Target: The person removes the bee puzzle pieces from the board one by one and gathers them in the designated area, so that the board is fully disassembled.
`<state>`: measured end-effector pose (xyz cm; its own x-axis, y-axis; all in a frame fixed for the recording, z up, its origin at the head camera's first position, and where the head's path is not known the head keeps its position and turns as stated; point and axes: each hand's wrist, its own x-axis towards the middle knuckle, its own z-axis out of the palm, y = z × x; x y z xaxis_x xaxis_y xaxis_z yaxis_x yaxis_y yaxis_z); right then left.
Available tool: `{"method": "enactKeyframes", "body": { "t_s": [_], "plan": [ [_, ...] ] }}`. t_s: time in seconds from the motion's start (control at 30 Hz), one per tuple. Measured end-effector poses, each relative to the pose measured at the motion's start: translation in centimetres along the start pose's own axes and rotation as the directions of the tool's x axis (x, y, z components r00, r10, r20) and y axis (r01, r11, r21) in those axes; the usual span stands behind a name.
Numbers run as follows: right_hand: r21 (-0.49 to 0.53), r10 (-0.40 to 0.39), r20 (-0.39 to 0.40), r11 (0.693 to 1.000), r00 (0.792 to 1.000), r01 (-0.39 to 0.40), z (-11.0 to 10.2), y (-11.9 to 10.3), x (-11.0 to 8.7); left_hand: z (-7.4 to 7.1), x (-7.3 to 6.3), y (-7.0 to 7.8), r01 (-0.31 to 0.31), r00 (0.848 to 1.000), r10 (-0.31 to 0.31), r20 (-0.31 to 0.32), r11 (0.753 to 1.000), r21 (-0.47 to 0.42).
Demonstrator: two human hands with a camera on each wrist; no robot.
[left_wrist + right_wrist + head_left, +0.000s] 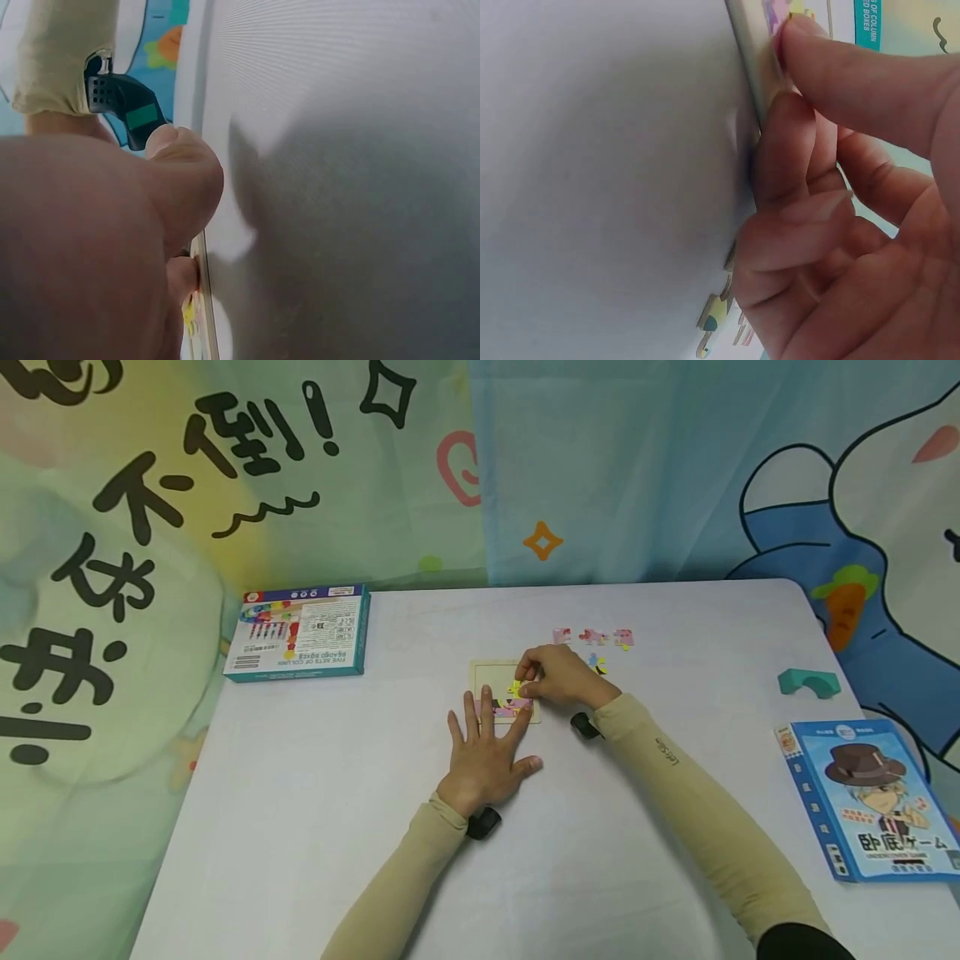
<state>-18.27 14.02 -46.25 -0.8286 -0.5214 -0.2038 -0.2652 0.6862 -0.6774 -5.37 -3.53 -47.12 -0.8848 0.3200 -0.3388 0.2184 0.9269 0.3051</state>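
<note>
A shallow wooden puzzle board (491,674) lies on the table in the head view, its lower part filled with pink and yellow pieces. My left hand (486,768) is spread out, fingertips resting along the board's near edge. My right hand (561,678) is at the board's right side and pinches a yellow puzzle piece (515,688) over the tray, mostly covered by the fingers. In the right wrist view the thumb (840,71) bends at the board's rim (751,64), and the other fingers curl beneath it.
Several loose puzzle pieces (592,636) lie beyond the right hand. A flat game box (300,631) sits at the back left. On the right are a green arch block (810,682) and a blue box (873,802) with a hat picture. A printed curtain hangs behind the table.
</note>
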Motion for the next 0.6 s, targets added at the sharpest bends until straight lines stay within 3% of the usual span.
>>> {"method": "enactKeyframes", "body": {
  "t_s": [0.6],
  "plan": [
    [0.041, -0.041, 0.027, 0.998, 0.999, 0.04, -0.54, -0.1, -0.81, -0.4, -0.19, 0.24, 0.005, 1.0, -0.005, 0.001, 1.0, 0.006]
  ]
}}
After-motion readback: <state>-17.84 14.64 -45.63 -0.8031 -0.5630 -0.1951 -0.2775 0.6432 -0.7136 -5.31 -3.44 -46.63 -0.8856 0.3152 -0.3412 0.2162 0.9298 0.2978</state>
